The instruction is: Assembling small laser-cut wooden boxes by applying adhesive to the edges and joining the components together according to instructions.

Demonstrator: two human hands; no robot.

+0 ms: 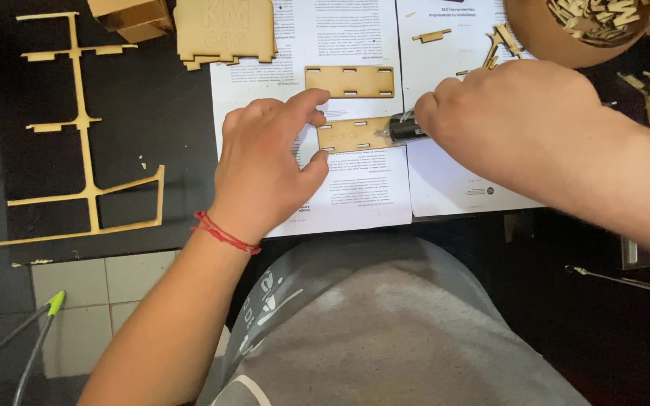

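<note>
On the printed sheets, left hand (265,162) pins the slotted panel (353,134) flat, fingers spread; right hand (517,113), clenched on a dark tube (406,128), should keep its tip steady at the panel's right edge.

Dim room, light falling from above and ahead onto the white printed sheets (355,188), brightest patch just beyond the grip. Soft, short shadow under the left hand (268,165) and the right hand (517,113). Small glare on the dark glue tube (408,128) at the grip. Black tabletop (152,128) left of the grip nearly featureless. Slight softness on the forearms nearest the lens; mild wide-angle stretch at the edges.
</note>
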